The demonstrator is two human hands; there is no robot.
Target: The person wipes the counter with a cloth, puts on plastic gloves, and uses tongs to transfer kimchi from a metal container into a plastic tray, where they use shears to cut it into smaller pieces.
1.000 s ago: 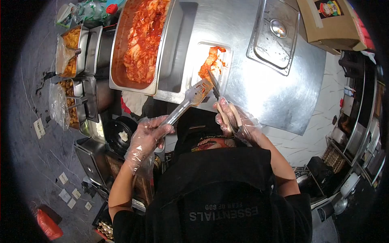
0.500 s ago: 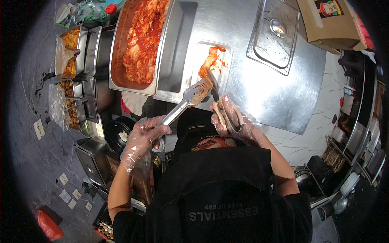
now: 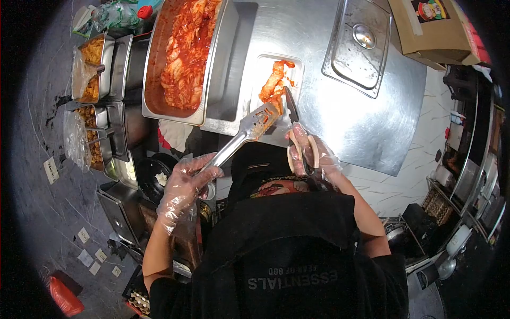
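My left hand (image 3: 191,181), in a clear plastic glove, is closed around the handle of metal tongs (image 3: 234,144). The tongs' slotted head, smeared with red sauce, rests at the near end of a piece of kimchi (image 3: 273,82). That kimchi lies in a small shallow tray (image 3: 256,80) on the steel table. In my gloved right hand (image 3: 311,151) is a pair of scissors (image 3: 292,109) with pale handles. The scissor blades point away from me, just right of the kimchi, and look closed together.
A deep steel pan (image 3: 220,69) full of kimchi stands left of the tray. To the right lie a steel lid (image 3: 348,58) and a cardboard box (image 3: 441,37) on the table (image 3: 319,127). Food containers (image 3: 109,74) line the left side, beside a black pan (image 3: 151,178).
The scissors have swung to the right, off the near end of the kimchi, and their blades have come together. My left hand and the tongs have barely moved.
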